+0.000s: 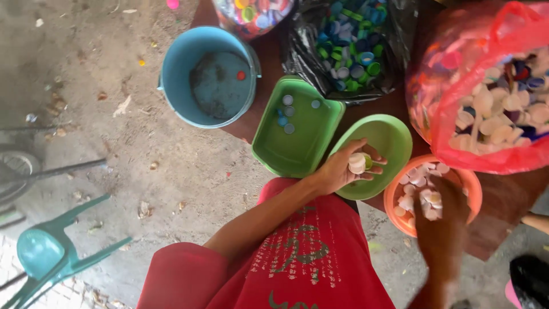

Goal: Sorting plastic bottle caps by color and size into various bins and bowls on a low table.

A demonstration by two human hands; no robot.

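Note:
My left hand (343,169) hovers over a round green bowl (394,137), cupping several white bottle caps (357,163) and a green one. My right hand (443,197), blurred, reaches into an orange bowl (472,189) filled with white caps (417,191); whether it grips any I cannot tell. A green rectangular tub (297,143) to the left of the round bowl holds several blue and grey caps (286,111).
A blue bucket (177,63) with one red cap stands at the left. A black bag (303,51) of blue and green caps and a red bag (457,86) of mostly white caps lie behind the bowls. A teal chair (51,252) stands on the dirt floor.

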